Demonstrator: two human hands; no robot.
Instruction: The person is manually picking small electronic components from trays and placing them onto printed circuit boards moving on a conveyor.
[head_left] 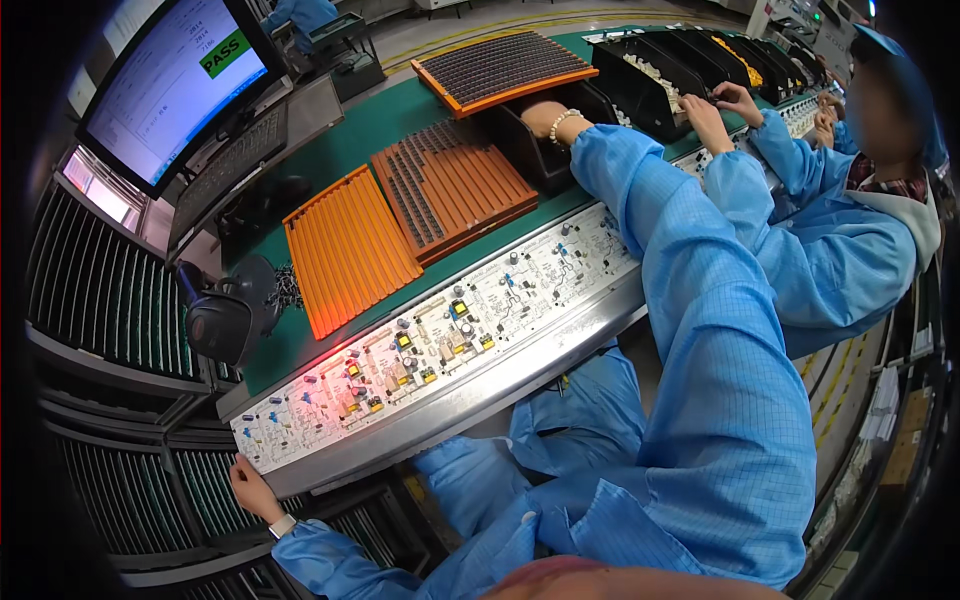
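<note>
My left hand (254,490) is at the near left end of a long white circuit board (480,318), fingers closed at its corner. The board carries many small parts and lies along a metal rail (480,392). A red glow falls on its left portion. My right arm stretches far forward, and my right hand (543,116) dips into a black bin (525,150) beneath a raised orange tray of dark parts (505,68). The bin and tray hide its fingers. Beside the bin lie a stack of brown grooved trays, partly filled (455,190), and an orange grooved tray (352,250).
A black scanner (225,315) stands left of the orange tray, near a monitor (180,85) and keyboard (235,150). Black part bins (640,85) line the far right. A co-worker in blue (840,240) sits close on my right, hands over the bins. Slotted racks (110,300) stand left.
</note>
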